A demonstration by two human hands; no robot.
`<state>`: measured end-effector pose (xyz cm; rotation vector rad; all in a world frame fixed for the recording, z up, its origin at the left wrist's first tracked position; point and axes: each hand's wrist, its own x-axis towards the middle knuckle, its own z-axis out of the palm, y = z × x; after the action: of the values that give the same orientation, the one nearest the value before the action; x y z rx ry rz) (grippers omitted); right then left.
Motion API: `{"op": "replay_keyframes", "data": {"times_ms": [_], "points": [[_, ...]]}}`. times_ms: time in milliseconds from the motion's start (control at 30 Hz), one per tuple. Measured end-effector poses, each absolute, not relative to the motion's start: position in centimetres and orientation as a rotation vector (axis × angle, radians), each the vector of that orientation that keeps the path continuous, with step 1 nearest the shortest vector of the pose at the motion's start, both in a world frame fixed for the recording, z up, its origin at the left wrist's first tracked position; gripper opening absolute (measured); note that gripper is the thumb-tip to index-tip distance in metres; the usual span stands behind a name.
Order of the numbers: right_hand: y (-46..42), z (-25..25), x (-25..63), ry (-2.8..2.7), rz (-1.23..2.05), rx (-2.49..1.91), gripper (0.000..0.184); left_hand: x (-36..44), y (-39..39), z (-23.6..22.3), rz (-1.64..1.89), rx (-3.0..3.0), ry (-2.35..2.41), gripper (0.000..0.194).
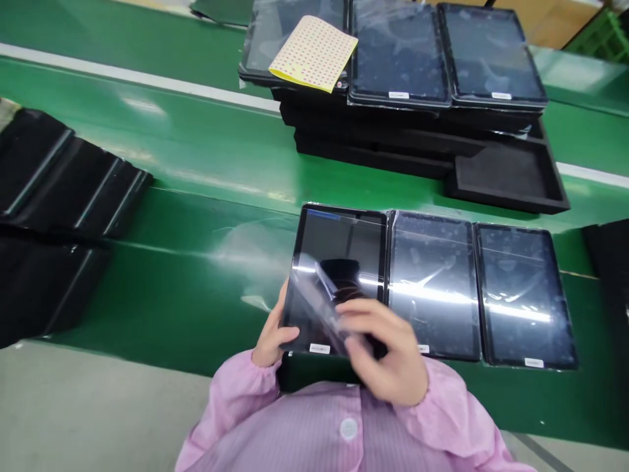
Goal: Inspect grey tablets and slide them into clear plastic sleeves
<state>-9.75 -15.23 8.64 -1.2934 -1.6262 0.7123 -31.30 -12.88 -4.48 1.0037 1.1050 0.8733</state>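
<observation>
A dark tablet (351, 239) with a white label at its near edge lies on the green bench in front of me. My left hand (270, 337) grips its lower left edge, thumb on the front and the other fingers behind. Over the screen, my right hand (388, 347) pinches a clear plastic film (314, 292), which is folded back on itself and blurred by motion. Two more tablets lie in a row to the right, a middle one (432, 269) and an outer one (525, 282), both under wrinkled clear film.
Behind, three tablets (400, 59) top a stack of black foam trays (511, 174); a dotted yellow-edged sheet (314, 52) lies on the left one. Black foam pieces (73, 177) are piled at the left. Loose clear film (255, 255) lies left of the near tablet.
</observation>
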Motion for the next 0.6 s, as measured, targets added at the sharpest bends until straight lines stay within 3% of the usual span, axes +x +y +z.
{"op": "replay_keyframes", "data": {"times_ms": [67, 167, 267, 333, 467, 600], "points": [[-15.6, 8.2, -8.2, -1.542, 0.622, -1.514, 0.027, -30.6, -12.4, -3.1, 0.942, 0.917, 1.065, 0.082], [-16.3, 6.8, -6.6, -1.507, 0.508, -1.775, 0.054, -29.9, -11.8, -1.8, 0.999, 0.889, 1.051, 0.066], [-16.7, 5.5, -6.4, -1.601, 0.328, -1.871, 0.07, -29.9, -11.6, -2.1, 1.003, 0.96, 1.096, 0.066], [-16.9, 5.0, -6.8, -1.715, 0.197, -1.857, 0.069, -30.1, -11.7, -2.6, 0.993, 1.027, 1.123, 0.075], [-17.9, 4.4, -7.5, -1.948, 0.093, -1.828, 0.044, -30.6, -11.8, -2.5, 0.986, 1.122, 1.153, 0.085], [-19.8, 4.2, -6.6, -2.068, 0.08, -1.81, 0.034, -30.5, -11.9, -0.9, 0.954, 1.129, 1.251, 0.068]]}}
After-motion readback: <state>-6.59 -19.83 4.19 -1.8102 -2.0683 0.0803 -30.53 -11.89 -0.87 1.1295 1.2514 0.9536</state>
